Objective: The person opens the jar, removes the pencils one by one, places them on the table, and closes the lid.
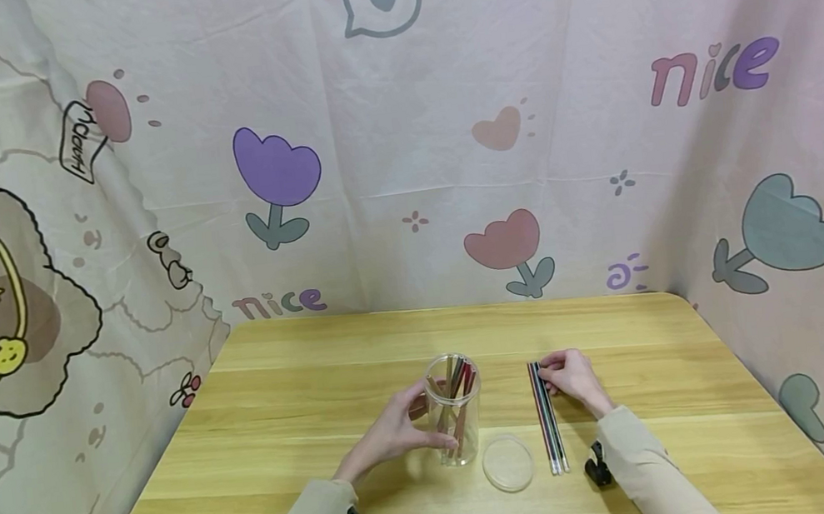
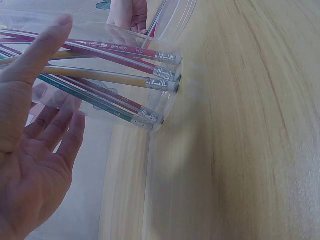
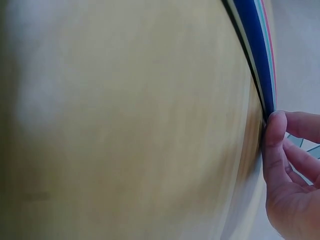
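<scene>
Head view, left hand [image 1: 400,428] holding jar [image 1: 459,414] (clear), right hand [image 1: 574,375] pinching pencils [image 1: 548,423]

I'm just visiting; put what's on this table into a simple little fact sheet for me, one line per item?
Left hand: curved around the clear jar
Right hand: pinching at the far end of the loose pencils
Jar: upright, without its lid
Pencils in the jar: several, including red, yellow and green; eraser ends down
Loose pencils: side by side on the table, eraser ends towards the person
Round lid: flat on the table, between jar and loose pencils
Backdrop: pale cloth printed with flowers
</scene>
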A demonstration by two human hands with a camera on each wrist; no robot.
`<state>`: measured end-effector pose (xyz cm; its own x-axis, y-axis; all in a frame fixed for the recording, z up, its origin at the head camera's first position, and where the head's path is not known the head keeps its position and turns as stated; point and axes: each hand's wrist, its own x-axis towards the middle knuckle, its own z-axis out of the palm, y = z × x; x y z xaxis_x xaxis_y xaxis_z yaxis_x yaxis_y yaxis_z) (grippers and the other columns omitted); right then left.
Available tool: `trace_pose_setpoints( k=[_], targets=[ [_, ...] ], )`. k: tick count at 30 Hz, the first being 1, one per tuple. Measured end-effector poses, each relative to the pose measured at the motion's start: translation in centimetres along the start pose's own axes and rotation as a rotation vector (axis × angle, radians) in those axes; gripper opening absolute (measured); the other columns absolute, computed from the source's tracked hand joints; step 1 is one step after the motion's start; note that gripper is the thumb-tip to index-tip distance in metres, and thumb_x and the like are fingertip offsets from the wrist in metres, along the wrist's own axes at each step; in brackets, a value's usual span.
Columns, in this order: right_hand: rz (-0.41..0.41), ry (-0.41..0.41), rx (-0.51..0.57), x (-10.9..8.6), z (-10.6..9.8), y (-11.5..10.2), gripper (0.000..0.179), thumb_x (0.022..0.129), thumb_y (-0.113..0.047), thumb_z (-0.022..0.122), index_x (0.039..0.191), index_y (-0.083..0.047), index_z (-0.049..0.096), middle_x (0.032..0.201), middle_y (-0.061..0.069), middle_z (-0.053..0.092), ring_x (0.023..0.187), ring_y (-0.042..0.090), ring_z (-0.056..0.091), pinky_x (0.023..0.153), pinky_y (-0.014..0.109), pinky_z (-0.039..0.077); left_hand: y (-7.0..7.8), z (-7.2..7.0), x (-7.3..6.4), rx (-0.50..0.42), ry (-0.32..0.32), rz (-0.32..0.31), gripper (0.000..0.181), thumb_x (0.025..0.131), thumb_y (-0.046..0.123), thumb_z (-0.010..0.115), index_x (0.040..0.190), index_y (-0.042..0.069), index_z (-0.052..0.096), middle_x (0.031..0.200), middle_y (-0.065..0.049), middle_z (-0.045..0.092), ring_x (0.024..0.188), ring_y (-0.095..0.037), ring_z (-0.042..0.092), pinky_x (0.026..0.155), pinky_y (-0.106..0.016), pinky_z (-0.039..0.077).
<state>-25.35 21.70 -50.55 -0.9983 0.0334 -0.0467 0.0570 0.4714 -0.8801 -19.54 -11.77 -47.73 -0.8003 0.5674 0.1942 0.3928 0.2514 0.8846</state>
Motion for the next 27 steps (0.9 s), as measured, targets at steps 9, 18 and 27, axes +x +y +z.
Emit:
trace_pose_setpoints(
  k=[9,18,27],
  targets=[
    [0.013,-0.007,0.006,0.00,-0.07,-0.10,0.023,0.088,0.006,0.066,0.107,0.017,0.065,0.080,0.021,0.072,0.054,0.011,0.061,0.049,0.022,0.058,-0.05,-0.01,-0.01,-0.023,-0.003,-0.028,0.081,0.073,0.022,0.090,0.144,0.014,0.051,0.143,-0.008,0.061,0.132,-0.029,0.059,0.115,-0.037,0.048],
    [0.013,-0.018,0.027,0.09,-0.19,0.26,0.023,0.088,0.005,0.067,0.107,0.018,0.065,0.079,0.019,0.071,0.054,0.011,0.061,0.049,0.022,0.057,0.00,0.03,-0.04,-0.023,-0.002,-0.028,0.082,0.073,0.022,0.090,0.144,0.015,0.051,0.143,-0.009,0.060,0.132,-0.031,0.058,0.115,-0.043,0.048],
    [0.025,-0.037,0.062,0.00,-0.34,0.21,0.025,0.089,0.005,0.067,0.110,0.019,0.063,0.081,0.020,0.071,0.055,0.011,0.062,0.050,0.021,0.057,0.09,0.02,-0.09,-0.030,0.000,-0.049,0.082,0.073,0.022,0.090,0.145,0.015,0.051,0.143,-0.008,0.060,0.132,-0.029,0.058,0.115,-0.042,0.048]
  ],
)
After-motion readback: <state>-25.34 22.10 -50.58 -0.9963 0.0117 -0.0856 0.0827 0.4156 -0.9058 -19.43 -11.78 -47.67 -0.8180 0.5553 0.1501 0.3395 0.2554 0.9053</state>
